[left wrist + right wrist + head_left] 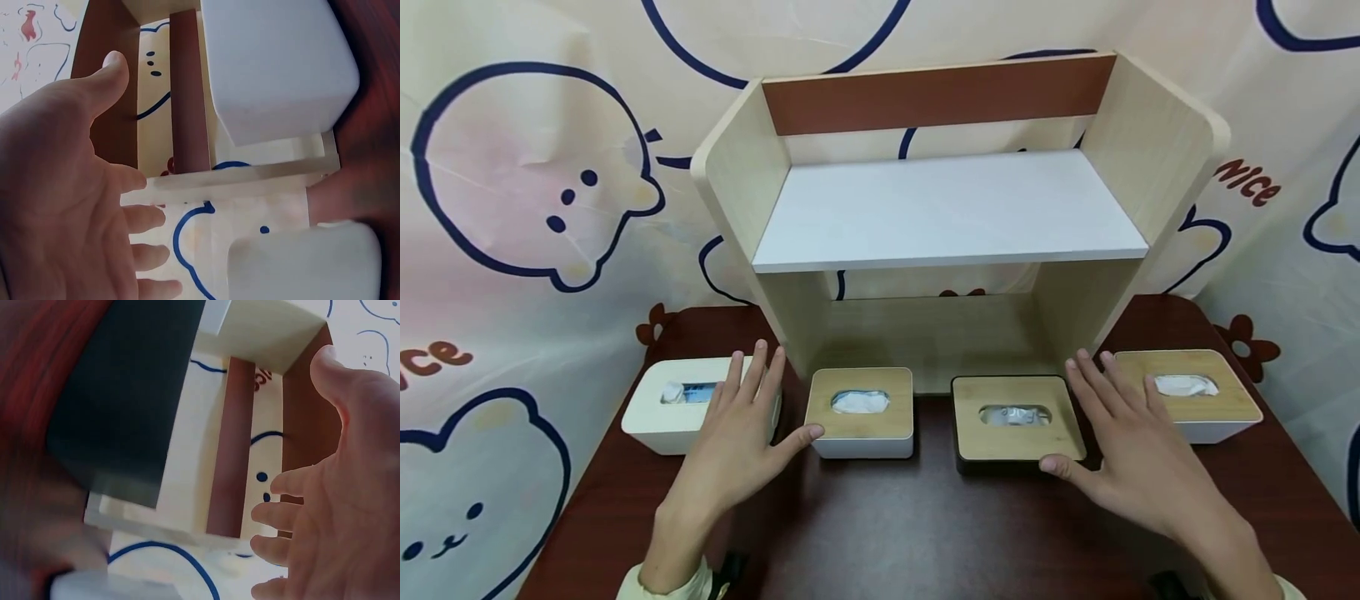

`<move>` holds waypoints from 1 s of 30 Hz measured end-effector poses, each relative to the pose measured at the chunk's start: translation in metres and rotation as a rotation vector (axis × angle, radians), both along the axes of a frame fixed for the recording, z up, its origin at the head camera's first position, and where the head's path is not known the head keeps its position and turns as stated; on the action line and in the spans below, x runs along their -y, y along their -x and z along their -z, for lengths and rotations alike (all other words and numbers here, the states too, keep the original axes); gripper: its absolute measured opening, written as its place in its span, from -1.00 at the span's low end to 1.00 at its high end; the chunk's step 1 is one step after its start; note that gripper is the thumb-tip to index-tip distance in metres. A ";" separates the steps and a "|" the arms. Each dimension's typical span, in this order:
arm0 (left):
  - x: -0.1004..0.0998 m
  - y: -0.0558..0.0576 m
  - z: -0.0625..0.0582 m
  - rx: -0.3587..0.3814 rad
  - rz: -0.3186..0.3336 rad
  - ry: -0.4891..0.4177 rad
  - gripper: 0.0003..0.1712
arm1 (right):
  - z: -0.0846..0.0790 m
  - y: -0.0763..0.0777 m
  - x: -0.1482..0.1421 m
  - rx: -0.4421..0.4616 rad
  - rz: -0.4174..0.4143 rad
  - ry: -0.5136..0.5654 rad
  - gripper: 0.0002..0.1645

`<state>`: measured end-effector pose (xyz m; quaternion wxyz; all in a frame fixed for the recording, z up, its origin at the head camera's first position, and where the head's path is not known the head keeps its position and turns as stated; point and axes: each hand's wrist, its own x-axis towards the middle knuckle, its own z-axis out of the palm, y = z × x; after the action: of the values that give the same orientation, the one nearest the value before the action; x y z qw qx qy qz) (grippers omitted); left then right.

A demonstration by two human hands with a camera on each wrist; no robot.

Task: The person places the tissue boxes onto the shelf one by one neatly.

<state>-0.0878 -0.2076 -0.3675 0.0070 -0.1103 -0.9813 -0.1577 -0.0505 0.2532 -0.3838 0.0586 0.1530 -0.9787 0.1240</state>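
My left hand (741,437) hovers with straight, spread fingers between a white tissue box (655,421) on the far left and a white tissue box with a wooden lid (880,425). It holds nothing, and its palm shows bare in the left wrist view. My right hand (1138,454) is spread likewise, between a black tissue box with a wooden lid (1015,446) and a white wood-lidded tissue box (1213,433) at the far right. In the right wrist view the black box's dark side (119,406) stands beyond the fingers.
A pale wooden shelf unit (925,333) stands behind the row of boxes, with a white middle shelf (951,208) and a brown back rail (940,96). Everything is on a dark wooden table (925,525). A cartoon-printed curtain (535,333) hangs behind and at both sides.
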 end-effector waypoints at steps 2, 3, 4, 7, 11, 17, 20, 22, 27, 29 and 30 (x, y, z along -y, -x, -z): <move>-0.001 -0.001 0.000 0.008 0.018 -0.023 0.27 | 0.001 0.000 0.007 -0.004 -0.019 0.004 0.36; -0.002 -0.001 0.001 0.011 0.025 -0.034 0.26 | 0.002 0.000 0.010 -0.006 -0.027 0.006 0.36; -0.003 -0.001 0.001 0.013 0.031 -0.044 0.25 | 0.002 0.000 0.013 -0.007 -0.035 0.006 0.35; -0.005 -0.002 0.002 0.013 0.042 -0.062 0.22 | 0.004 0.001 0.025 0.006 -0.059 0.026 0.34; -0.008 -0.003 0.006 0.011 0.042 -0.082 0.21 | 0.008 0.004 0.042 0.023 -0.088 0.066 0.30; -0.010 -0.006 0.013 0.005 0.033 -0.099 0.18 | 0.017 0.010 0.065 0.018 -0.112 0.125 0.26; -0.012 -0.006 0.017 0.006 0.033 -0.107 0.17 | 0.020 0.011 0.075 0.037 -0.120 0.169 0.23; -0.013 -0.006 0.019 0.010 0.030 -0.122 0.16 | 0.022 0.012 0.082 0.054 -0.125 0.193 0.21; -0.016 -0.006 0.022 0.030 0.020 -0.191 0.15 | 0.025 0.014 0.099 0.086 -0.146 0.234 0.18; -0.017 -0.006 0.024 0.029 0.024 -0.218 0.15 | 0.026 0.015 0.104 0.095 -0.152 0.256 0.18; -0.017 -0.007 0.025 0.027 0.027 -0.231 0.15 | 0.026 0.016 0.107 0.098 -0.152 0.265 0.19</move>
<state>-0.0812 -0.1907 -0.3920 0.0043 -0.1196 -0.9551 -0.2712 -0.0668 0.1466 -0.4103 0.0207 0.2113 -0.9410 0.2636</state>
